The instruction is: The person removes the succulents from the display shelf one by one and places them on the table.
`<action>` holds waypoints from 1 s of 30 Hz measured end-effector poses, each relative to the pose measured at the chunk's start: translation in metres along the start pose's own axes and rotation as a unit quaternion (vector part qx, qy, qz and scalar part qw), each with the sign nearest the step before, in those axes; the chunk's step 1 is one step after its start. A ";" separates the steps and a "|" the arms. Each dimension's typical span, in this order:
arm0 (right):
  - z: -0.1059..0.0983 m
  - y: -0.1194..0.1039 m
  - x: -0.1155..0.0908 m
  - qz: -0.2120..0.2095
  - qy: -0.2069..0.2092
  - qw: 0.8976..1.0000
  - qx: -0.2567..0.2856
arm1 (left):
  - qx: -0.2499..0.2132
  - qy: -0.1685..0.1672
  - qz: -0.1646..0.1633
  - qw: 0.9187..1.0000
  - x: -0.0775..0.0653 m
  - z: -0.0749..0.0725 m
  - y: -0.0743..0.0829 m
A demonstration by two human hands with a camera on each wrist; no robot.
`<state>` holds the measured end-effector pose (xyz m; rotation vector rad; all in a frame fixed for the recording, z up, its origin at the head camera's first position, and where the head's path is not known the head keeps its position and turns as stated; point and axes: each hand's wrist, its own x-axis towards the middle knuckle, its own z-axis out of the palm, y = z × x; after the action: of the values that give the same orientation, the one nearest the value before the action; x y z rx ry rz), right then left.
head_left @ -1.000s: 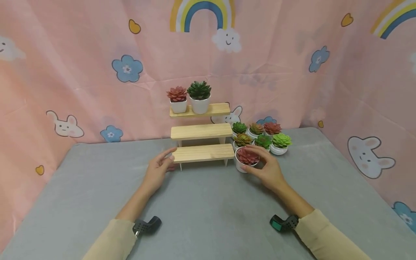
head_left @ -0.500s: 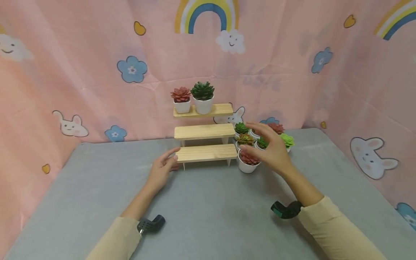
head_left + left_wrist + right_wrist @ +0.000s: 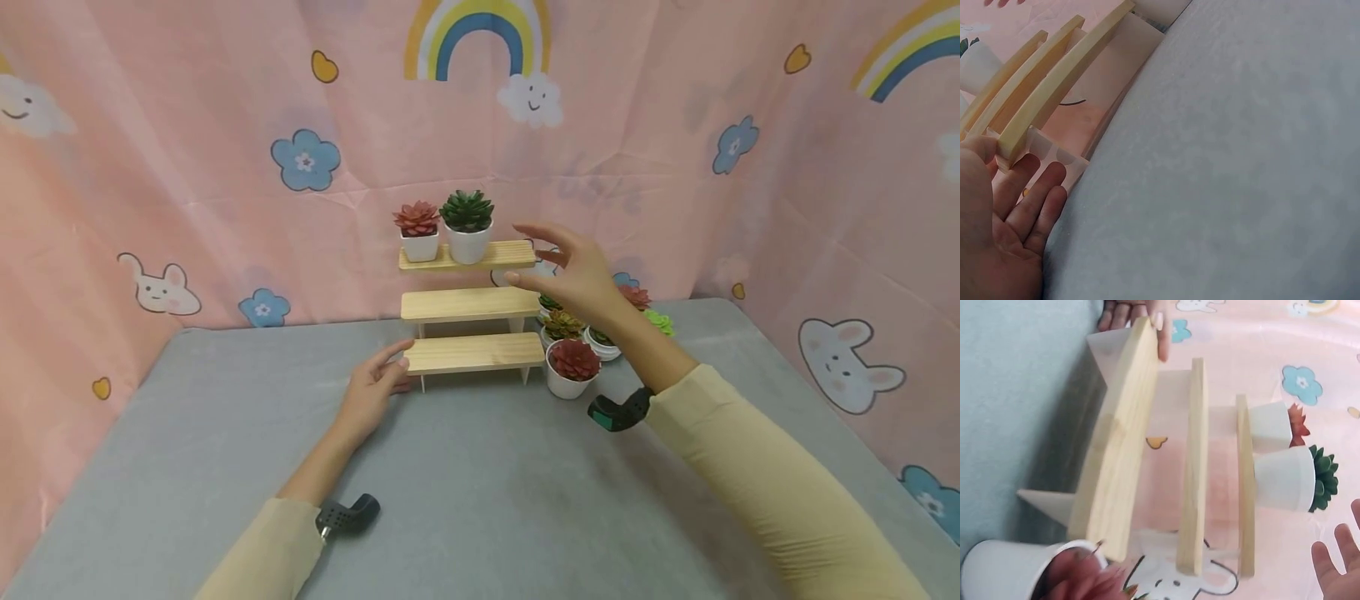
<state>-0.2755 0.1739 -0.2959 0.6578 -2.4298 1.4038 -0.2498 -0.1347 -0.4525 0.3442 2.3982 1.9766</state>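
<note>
A wooden three-tier stand (image 3: 472, 353) stands on the table. At its left end my left hand (image 3: 367, 396) pinches the lowest board, thumb and index finger at the board and the other fingers below it in the left wrist view. My right hand (image 3: 577, 271) hovers by the right end of the top board, fingers spread in a loose curve and holding nothing. On the top board sit a red succulent in a square white pot (image 3: 420, 244) and a dark green succulent in a round white pot (image 3: 468, 242). A dark red potted succulent (image 3: 573, 367) stands beside the lowest board.
Several more potted succulents crowd right of the stand, including an orange-green one (image 3: 562, 325); my right forearm partly covers them. A pink patterned cloth (image 3: 225, 150) hangs behind the grey table (image 3: 465, 492).
My right hand has left the dark red succulent's pot, passed over the other plants, and risen leftward to the top board. That pot stays put. The left hand keeps its place.
</note>
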 end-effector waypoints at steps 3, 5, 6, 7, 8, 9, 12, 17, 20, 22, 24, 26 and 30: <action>0.006 -0.004 0.013 0.003 -0.004 1.000 -0.003 | 0.000 0.001 -0.002 1.000 0.000 0.000 0.000; 0.010 -0.007 0.021 0.003 -0.004 1.000 -0.001 | 0.002 0.001 -0.002 1.000 0.000 -0.001 0.000; 0.012 -0.008 0.025 0.003 -0.003 1.000 0.000 | 0.003 0.002 -0.003 1.000 0.000 -0.001 -0.001; 0.014 -0.009 0.028 0.004 -0.002 1.000 0.001 | 0.003 0.002 -0.002 1.000 0.000 -0.001 -0.001; 0.015 -0.009 0.032 0.005 -0.001 1.000 0.006 | 0.004 0.003 -0.003 1.000 -0.001 -0.001 0.000; 0.017 -0.009 0.035 0.007 0.000 1.000 0.010 | 0.003 0.002 -0.002 1.000 -0.001 -0.001 -0.001; 0.022 -0.009 0.045 0.007 0.000 1.000 0.019 | 0.000 -0.001 -0.001 1.000 0.000 -0.001 -0.001; 0.031 -0.008 0.060 -0.017 -0.009 1.000 0.022 | -0.001 -0.004 -0.001 1.000 0.000 0.000 0.000; 0.035 -0.008 0.068 -0.022 -0.016 0.999 0.017 | -0.004 -0.002 -0.003 1.000 0.000 0.000 0.001; 0.037 -0.008 0.072 -0.018 -0.020 1.000 0.011 | -0.005 -0.003 -0.002 1.000 0.000 -0.001 0.001; 0.039 -0.008 0.076 -0.013 -0.021 1.000 0.007 | -0.004 -0.004 -0.001 1.000 -0.001 -0.001 0.001; 0.041 -0.007 0.080 -0.009 -0.018 1.000 0.008 | -0.001 -0.002 0.000 1.000 -0.001 -0.001 0.000; 0.044 -0.005 0.082 -0.010 -0.001 1.000 0.015 | 0.003 0.000 0.004 1.000 0.000 -0.001 0.000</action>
<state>-0.3443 0.1126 -0.2787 0.6879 -2.4009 1.4362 -0.2498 -0.1358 -0.4523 0.3528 2.4076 1.9733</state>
